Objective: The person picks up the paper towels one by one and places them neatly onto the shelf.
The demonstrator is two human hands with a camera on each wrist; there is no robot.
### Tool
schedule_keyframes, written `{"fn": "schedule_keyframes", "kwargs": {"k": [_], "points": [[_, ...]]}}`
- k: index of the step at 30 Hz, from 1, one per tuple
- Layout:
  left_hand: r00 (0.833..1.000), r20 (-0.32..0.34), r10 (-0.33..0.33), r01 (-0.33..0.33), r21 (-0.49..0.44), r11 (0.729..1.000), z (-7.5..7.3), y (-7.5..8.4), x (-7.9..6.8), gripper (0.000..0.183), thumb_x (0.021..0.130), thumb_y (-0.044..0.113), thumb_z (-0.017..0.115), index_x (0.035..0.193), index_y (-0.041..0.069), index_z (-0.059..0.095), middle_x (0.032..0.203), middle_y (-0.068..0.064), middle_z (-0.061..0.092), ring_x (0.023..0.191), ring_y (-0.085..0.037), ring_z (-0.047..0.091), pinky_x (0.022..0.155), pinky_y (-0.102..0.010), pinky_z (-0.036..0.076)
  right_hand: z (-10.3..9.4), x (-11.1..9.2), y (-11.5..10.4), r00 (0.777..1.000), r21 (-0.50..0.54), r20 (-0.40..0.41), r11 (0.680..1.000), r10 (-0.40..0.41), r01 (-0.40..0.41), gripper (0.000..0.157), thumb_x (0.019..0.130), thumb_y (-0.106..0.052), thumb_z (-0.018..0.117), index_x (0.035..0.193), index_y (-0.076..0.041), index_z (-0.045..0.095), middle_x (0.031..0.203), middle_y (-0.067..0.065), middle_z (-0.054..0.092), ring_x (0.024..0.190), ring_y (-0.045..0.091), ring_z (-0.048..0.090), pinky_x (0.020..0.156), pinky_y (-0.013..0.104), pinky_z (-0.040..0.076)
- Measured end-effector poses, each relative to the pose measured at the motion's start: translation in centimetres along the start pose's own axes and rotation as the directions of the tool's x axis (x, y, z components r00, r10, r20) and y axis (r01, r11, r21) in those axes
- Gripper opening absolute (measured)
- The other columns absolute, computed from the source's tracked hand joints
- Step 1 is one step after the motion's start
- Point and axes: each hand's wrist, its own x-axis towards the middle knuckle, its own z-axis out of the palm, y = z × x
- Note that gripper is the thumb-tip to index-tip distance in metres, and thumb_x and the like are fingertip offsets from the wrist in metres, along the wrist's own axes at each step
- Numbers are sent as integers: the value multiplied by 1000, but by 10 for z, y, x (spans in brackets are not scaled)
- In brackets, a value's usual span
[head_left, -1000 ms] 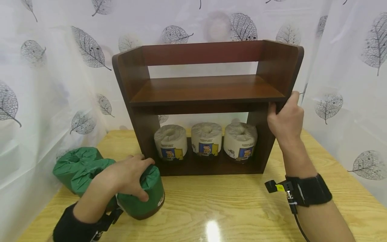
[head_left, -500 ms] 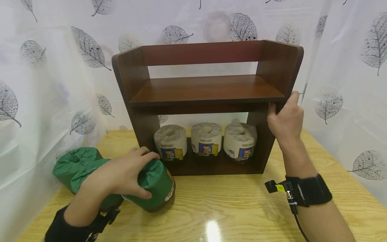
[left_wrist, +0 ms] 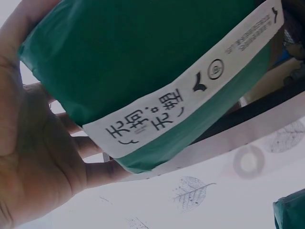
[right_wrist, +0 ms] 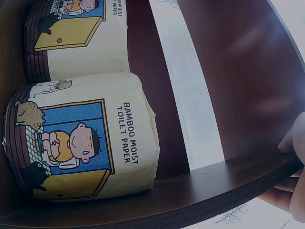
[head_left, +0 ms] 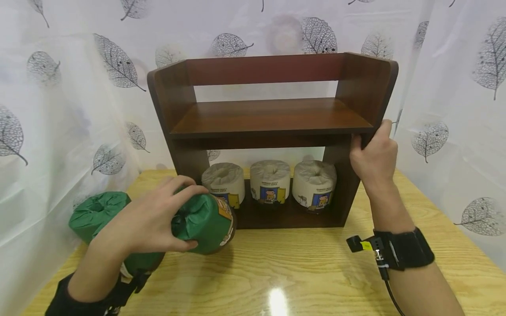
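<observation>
My left hand (head_left: 146, 219) grips a green-wrapped toilet roll (head_left: 209, 226) from above. This roll is tilted, its lower end turned right toward the shelf. Its white printed band (left_wrist: 157, 112) shows in the left wrist view. On the right, my right hand (head_left: 375, 153) holds the side panel of a dark brown two-tier wooden shelf (head_left: 272, 116), just under the upper board. Three white-wrapped toilet rolls stand in the lower tier: a left roll (head_left: 223, 175), a middle roll (head_left: 270, 180) and a right roll (head_left: 315, 182). The held roll overlaps the left one in the head view.
Another green roll (head_left: 99, 210) stands at the table's left side, with a second one (head_left: 142, 262) partly hidden under my left hand. The pale wooden table (head_left: 292, 263) runs in front of the shelf. Behind hangs a white curtain (head_left: 253, 26) with leaf prints.
My left hand has drawn the green roll up and tipped it, its lower end swinging right and toward the shelf. The right hand and the shelf stay where they were.
</observation>
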Motion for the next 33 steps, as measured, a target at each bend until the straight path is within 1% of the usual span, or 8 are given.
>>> {"fn": "schedule_keyframes", "kwargs": {"k": [4,9,12,14,18,22,27,33], "points": [[998,-53,27,-26,23,999,-2,2,1,90,50,61,77,129,32,44,120,4,42,100,-17,45,70,-38,51,0,0,0,1000,0,-8,1000,-9,9,46,85,-35,53,113,0,44,90,31,60,90,49,56,70,60,44],[990,-129,51,-46,47,998,-4,3,2,91,50,60,77,129,31,45,122,2,42,101,-18,44,70,-40,52,0,0,-1,1000,-1,-3,1000,-6,6,47,85,-36,53,114,-1,43,92,31,60,91,47,57,72,60,44],[980,-181,79,-66,74,995,-4,3,3,91,49,62,76,129,29,46,121,1,43,102,-17,43,71,-42,51,1,0,-1,1000,1,0,1000,-6,6,47,85,-36,53,114,0,43,92,31,60,91,47,56,72,60,44],[969,-222,105,-86,92,992,-4,3,4,91,50,61,75,129,27,47,122,-1,44,103,-18,42,72,-44,50,1,0,-1,1000,2,1,1000,-8,8,47,85,-35,53,114,0,43,92,31,60,91,47,57,71,60,44],[942,-298,153,-118,130,984,-4,2,7,93,49,58,75,130,22,48,122,-5,46,104,-22,42,76,-47,47,1,0,0,1000,2,-3,1000,-11,11,46,85,-35,53,114,0,43,92,32,60,90,48,57,71,60,45],[909,-370,191,-140,160,977,-6,3,10,93,48,54,76,129,19,50,121,-9,48,103,-25,44,78,-50,47,1,-1,0,1000,-1,-6,1000,-9,9,47,85,-35,53,114,0,43,92,32,60,90,48,57,71,60,44],[861,-449,236,-173,179,969,-7,4,11,92,45,48,78,127,14,52,120,-14,50,104,-30,45,79,-53,46,0,-1,0,1000,-1,1,1000,0,0,48,85,-36,53,115,-1,43,94,31,61,92,47,57,72,59,44],[795,-537,283,-198,212,957,-9,6,14,88,45,44,77,123,10,56,117,-18,52,104,-34,46,77,-55,47,0,0,-1,1000,-1,8,1000,4,-4,48,85,-36,53,115,-1,43,95,31,61,92,47,57,72,59,45]]}}
